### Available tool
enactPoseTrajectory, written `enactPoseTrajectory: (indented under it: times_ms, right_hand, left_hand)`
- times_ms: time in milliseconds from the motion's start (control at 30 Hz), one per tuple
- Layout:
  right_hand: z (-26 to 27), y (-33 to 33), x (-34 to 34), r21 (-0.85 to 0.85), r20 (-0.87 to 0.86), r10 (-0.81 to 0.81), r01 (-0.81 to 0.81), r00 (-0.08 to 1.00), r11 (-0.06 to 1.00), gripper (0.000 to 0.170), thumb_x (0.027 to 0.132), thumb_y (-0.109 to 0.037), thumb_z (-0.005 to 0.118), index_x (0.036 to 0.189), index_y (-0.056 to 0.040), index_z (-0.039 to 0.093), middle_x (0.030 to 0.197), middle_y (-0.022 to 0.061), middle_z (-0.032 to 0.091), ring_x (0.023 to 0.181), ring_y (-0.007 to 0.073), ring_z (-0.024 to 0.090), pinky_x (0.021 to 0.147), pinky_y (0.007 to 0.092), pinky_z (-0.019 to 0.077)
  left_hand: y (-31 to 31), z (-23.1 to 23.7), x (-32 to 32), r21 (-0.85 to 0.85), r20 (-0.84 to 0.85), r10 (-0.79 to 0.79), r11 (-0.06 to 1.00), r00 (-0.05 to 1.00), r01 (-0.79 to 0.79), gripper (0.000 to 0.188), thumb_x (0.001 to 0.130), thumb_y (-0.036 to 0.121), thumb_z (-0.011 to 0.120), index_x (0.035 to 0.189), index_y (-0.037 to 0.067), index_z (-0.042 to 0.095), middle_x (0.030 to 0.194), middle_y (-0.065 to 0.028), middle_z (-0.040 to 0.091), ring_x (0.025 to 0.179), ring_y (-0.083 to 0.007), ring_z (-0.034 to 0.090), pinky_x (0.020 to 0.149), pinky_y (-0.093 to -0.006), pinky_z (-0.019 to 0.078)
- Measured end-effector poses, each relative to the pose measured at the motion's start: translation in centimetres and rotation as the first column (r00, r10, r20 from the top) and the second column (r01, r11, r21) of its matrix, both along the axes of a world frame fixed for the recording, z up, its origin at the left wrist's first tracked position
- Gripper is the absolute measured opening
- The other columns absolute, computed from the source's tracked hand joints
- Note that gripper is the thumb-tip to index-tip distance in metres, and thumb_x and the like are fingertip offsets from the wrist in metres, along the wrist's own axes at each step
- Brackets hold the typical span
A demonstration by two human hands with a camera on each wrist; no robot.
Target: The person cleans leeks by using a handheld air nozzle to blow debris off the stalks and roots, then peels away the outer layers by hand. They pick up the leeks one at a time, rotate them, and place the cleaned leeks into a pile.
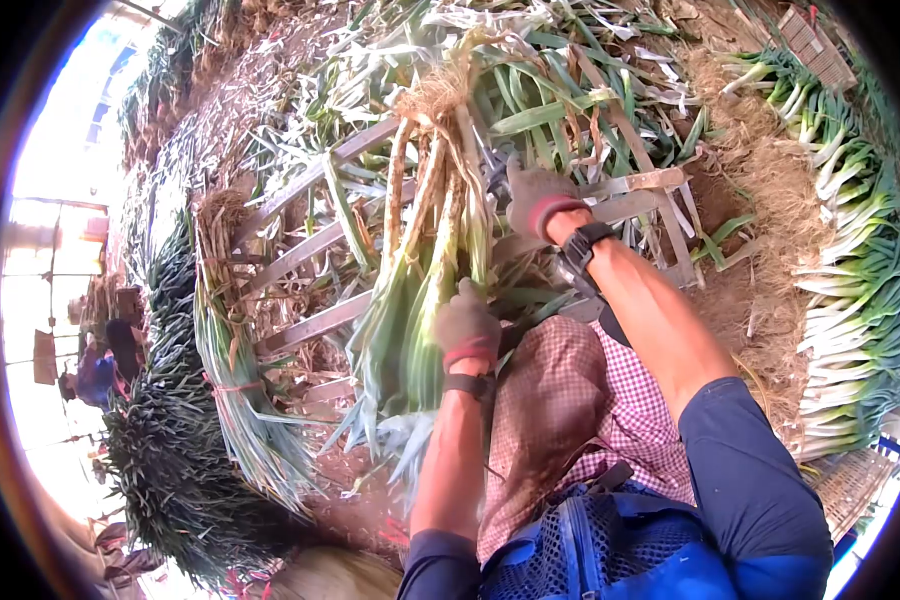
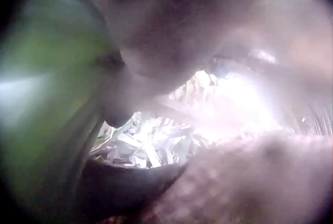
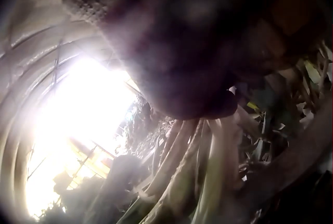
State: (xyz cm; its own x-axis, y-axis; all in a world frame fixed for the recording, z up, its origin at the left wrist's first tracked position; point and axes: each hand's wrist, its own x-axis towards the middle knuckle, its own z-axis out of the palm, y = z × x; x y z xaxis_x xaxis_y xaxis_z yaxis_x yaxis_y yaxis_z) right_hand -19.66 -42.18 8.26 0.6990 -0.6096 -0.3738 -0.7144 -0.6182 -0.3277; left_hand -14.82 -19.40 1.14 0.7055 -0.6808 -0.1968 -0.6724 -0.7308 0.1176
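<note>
Several leeks [image 1: 430, 270] lie across a slatted wooden rack, their tangled roots [image 1: 435, 98] at the far end and brown, dried outer leaves along the stalks. My gloved left hand [image 1: 467, 325] grips the green part of the nearest leek, thumb side up. In the left wrist view, a blurred green leaf [image 2: 47, 88] runs close by the hand. Farther up, beside the pale stalks, my gloved right hand [image 1: 542, 200] holds a dark, narrow, blade-like tool [image 1: 494, 170], mostly hidden by the fingers. Pale stalks [image 3: 192, 156] pass just below that hand in the right wrist view.
Stripped leaves [image 1: 560, 90] are heaped beyond the wooden rack [image 1: 320, 322]. A tied leek bundle [image 1: 232, 350] leans at the left, next to a dark green leaf pile [image 1: 190, 460]. Along the right side runs a row of cleaned leeks [image 1: 840, 300]. Checkered cloth [image 1: 560, 390] covers my lap.
</note>
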Motion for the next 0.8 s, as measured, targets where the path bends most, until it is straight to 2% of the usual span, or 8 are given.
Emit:
enactPoseTrajectory:
  times_ms: [100,233,267,333,400,533,600,800]
  right_hand:
    - [2.0,0.8,-1.7,0.080,-0.049,-0.002,0.006,0.999,0.997,0.086,0.091,-0.017,0.063,0.164,0.0077,0.025,0.122,0.0306,0.073,0.114,0.0399,0.074,0.098,0.0520,0.0583]
    - [0.8,5.1,-8.7,0.153,0.133,0.034,-0.055,0.991,0.987,0.057,0.094,-0.026,0.062,0.142,-0.0001,0.046,0.103,0.0280,0.074,0.097,0.0465,0.073,0.084,0.0564,0.0562]
    - [2.4,6.5,-10.8,0.215,0.146,0.040,-0.071,0.988,0.974,0.055,0.094,-0.028,0.063,0.140,-0.0014,0.047,0.102,0.0275,0.074,0.096,0.0471,0.073,0.084,0.0565,0.0558]
    - [5.1,9.1,-14.8,0.400,0.138,-0.009,-0.048,0.990,0.915,0.061,0.092,-0.027,0.068,0.143,-0.0013,0.046,0.106,0.0276,0.073,0.097,0.0487,0.071,0.084,0.0546,0.0565]
    - [6.0,12.0,-19.3,0.350,0.323,0.083,-0.200,0.943,0.915,0.069,0.093,-0.027,0.067,0.150,0.0020,0.043,0.102,0.0283,0.072,0.093,0.0455,0.073,0.084,0.0536,0.0575]
    - [8.3,16.2,-23.9,0.367,0.298,0.143,-0.252,0.944,0.896,0.083,0.091,-0.030,0.070,0.159,0.0035,0.036,0.109,0.0334,0.070,0.101,0.0481,0.071,0.091,0.0550,0.0563]
    - [9.1,17.2,-24.3,0.388,0.203,0.114,-0.186,0.973,0.903,0.091,0.091,-0.032,0.071,0.164,0.0040,0.030,0.117,0.0372,0.067,0.109,0.0513,0.068,0.098,0.0555,0.0539]
    - [8.2,18.3,-25.3,0.357,0.282,0.085,-0.186,0.956,0.915,0.091,0.090,-0.030,0.072,0.164,0.0038,0.030,0.114,0.0369,0.068,0.107,0.0527,0.069,0.096,0.0567,0.0546]
  left_hand:
    - [0.4,3.5,0.8,-0.040,-0.209,0.075,0.996,0.975,-0.086,0.043,0.087,0.018,0.071,0.130,0.017,0.071,0.100,-0.0192,0.079,0.093,-0.0372,0.077,0.081,-0.0482,0.0588]
    - [1.5,4.3,4.2,-0.209,-0.509,0.026,0.966,0.860,-0.153,0.062,0.076,0.007,0.090,0.133,-0.002,0.068,0.106,-0.0128,0.081,0.090,-0.0183,0.077,0.082,-0.0318,0.0619]
    - [1.3,7.2,4.2,-0.231,-0.609,0.032,0.949,0.793,-0.215,0.061,0.077,0.005,0.091,0.133,-0.003,0.068,0.105,-0.0142,0.081,0.089,-0.0202,0.077,0.081,-0.0322,0.0623]
    - [1.1,8.9,4.8,-0.220,-0.647,0.032,0.949,0.762,-0.226,0.061,0.078,0.005,0.091,0.133,-0.004,0.067,0.105,-0.0149,0.080,0.087,-0.0205,0.076,0.079,-0.0318,0.0622]
    - [0.9,11.9,4.4,-0.171,-0.722,0.095,0.935,0.686,-0.310,0.060,0.078,0.004,0.090,0.133,-0.005,0.067,0.105,-0.0143,0.079,0.085,-0.0193,0.075,0.077,-0.0315,0.0617]
    - [1.2,14.1,2.9,-0.193,-0.745,0.077,0.926,0.662,-0.325,0.056,0.080,0.003,0.088,0.131,-0.005,0.067,0.104,-0.0126,0.079,0.083,-0.0184,0.074,0.074,-0.0307,0.0605]
    - [2.1,13.5,3.0,-0.241,-0.762,-0.030,0.941,0.647,-0.239,0.051,0.088,0.009,0.084,0.134,-0.003,0.066,0.106,-0.0176,0.078,0.088,-0.0256,0.074,0.075,-0.0378,0.0603]
    - [4.1,12.4,2.2,-0.147,-0.928,0.060,0.848,0.368,-0.509,0.038,0.093,0.012,0.080,0.124,-0.004,0.067,0.096,-0.0154,0.075,0.079,-0.0251,0.071,0.068,-0.0405,0.0575]
